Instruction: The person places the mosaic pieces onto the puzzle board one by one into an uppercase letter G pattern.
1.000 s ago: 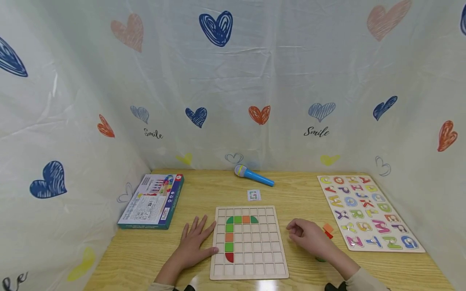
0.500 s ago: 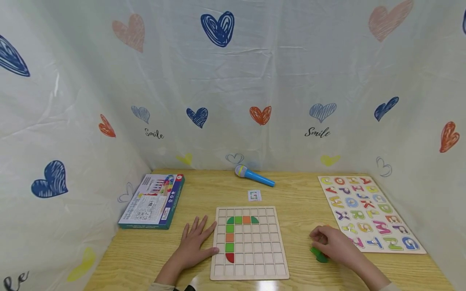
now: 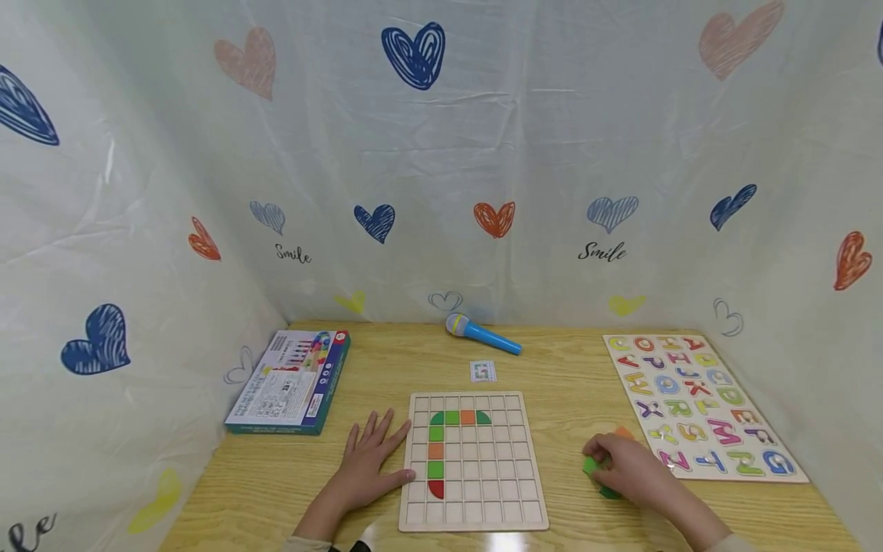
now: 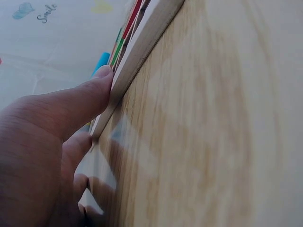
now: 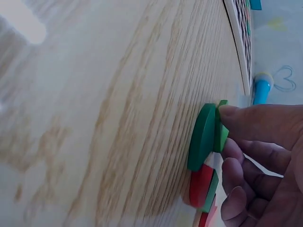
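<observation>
My left hand [image 3: 369,468] lies spread on the table, its thumb and index fingertip at the left edge of a wooden grid board [image 3: 493,491]. The left wrist view shows the thumb [image 4: 87,97] against the board's side. Green and orange squares, dark green rounded corner pieces and a red corner piece [image 3: 436,489] sit in the board's upper row and left column. Right of the board, my right hand [image 3: 631,466] pinches a light green square block [image 5: 221,127] between thumb and fingers. Beside it lie a dark green rounded piece [image 5: 202,137] and a red piece [image 5: 200,185].
An orange piece [image 3: 624,432] shows behind the right hand. An alphabet puzzle board [image 3: 704,406] lies at the right. Beyond the grid board are a small pattern card [image 3: 483,371] and a blue toy microphone [image 3: 491,336]. A flat box [image 3: 286,383] rests at the left.
My right hand has moved right, from beside the grid board to the loose pieces, and has taken hold of a light green block there. My left hand stays in place.
</observation>
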The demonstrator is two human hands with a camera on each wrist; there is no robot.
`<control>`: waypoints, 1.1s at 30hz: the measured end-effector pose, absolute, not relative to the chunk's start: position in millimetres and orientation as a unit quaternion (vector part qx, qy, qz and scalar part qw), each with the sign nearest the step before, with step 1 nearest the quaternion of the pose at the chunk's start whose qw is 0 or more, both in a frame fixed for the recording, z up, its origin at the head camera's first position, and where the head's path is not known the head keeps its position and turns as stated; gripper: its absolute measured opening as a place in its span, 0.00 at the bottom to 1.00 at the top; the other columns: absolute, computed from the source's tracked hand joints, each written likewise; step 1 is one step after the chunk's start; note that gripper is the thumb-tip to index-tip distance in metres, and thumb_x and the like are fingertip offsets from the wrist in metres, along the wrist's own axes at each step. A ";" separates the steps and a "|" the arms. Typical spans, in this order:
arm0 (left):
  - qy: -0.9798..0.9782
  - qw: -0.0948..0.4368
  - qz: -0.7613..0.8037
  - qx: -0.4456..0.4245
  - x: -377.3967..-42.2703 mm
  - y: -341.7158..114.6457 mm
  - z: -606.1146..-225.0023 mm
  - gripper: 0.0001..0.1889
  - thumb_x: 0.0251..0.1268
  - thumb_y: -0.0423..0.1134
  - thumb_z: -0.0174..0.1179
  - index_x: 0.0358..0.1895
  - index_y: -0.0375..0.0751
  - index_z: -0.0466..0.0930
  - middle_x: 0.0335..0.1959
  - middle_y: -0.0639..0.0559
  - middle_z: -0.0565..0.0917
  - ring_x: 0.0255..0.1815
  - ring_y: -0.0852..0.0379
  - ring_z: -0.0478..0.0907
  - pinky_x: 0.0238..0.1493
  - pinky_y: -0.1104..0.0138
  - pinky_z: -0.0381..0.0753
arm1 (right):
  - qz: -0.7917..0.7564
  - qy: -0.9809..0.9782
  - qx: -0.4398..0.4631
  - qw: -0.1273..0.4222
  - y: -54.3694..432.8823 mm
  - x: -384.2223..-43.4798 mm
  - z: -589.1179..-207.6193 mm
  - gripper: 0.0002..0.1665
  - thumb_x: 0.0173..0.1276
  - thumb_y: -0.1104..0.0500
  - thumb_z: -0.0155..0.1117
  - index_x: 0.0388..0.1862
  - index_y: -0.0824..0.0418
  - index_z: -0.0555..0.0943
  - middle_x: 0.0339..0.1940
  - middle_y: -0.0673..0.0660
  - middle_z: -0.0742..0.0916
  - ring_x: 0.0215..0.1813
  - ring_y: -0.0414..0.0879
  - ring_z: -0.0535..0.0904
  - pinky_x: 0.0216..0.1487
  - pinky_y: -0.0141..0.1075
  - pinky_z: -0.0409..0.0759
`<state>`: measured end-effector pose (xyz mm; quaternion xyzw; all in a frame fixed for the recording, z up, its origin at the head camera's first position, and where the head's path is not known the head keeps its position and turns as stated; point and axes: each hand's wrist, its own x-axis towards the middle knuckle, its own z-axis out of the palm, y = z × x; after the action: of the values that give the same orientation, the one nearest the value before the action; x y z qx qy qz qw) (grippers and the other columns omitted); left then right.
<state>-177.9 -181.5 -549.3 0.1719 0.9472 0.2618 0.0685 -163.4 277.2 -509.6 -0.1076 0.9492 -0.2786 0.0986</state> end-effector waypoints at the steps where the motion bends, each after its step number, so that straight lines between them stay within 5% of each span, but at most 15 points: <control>1: 0.947 0.069 0.262 0.171 -178.1 -181.4 -549.2 0.44 0.65 0.68 0.59 0.80 0.54 0.62 0.83 0.42 0.50 0.83 0.35 0.36 0.75 0.35 0.28 | -0.279 0.950 -0.100 0.098 274.7 -164.5 -509.0 0.12 0.60 0.59 0.77 0.42 0.56 0.85 0.34 0.44 0.84 0.36 0.35 0.78 0.38 0.32 0.80; 10: 0.948 0.071 0.261 0.170 -177.6 -181.3 -548.0 0.43 0.65 0.68 0.59 0.80 0.54 0.62 0.83 0.42 0.50 0.83 0.35 0.36 0.75 0.35 0.29 | -0.278 0.946 -0.150 0.070 257.9 -177.4 -515.3 0.10 0.65 0.60 0.74 0.44 0.52 0.85 0.31 0.43 0.79 0.30 0.34 0.69 0.33 0.30 0.73; 22: 0.948 0.069 0.257 0.172 -178.3 -181.1 -547.1 0.43 0.65 0.68 0.59 0.80 0.54 0.61 0.83 0.41 0.50 0.83 0.35 0.36 0.76 0.36 0.28 | -0.272 0.951 -0.142 0.033 245.6 -181.4 -523.4 0.09 0.65 0.58 0.75 0.41 0.52 0.84 0.26 0.41 0.77 0.28 0.33 0.69 0.30 0.31 0.72; 33: 0.948 0.072 0.259 0.169 -176.8 -180.0 -544.3 0.43 0.65 0.68 0.59 0.80 0.53 0.62 0.83 0.41 0.50 0.83 0.35 0.36 0.76 0.36 0.28 | -0.318 0.940 -0.126 0.008 236.2 -183.6 -520.2 0.12 0.68 0.57 0.73 0.49 0.52 0.84 0.30 0.41 0.82 0.30 0.31 0.74 0.32 0.31 0.76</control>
<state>-176.8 -180.0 -544.3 0.1685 0.9483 0.2591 0.0724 -183.6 236.2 -520.2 -0.1255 0.9396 -0.3183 0.0077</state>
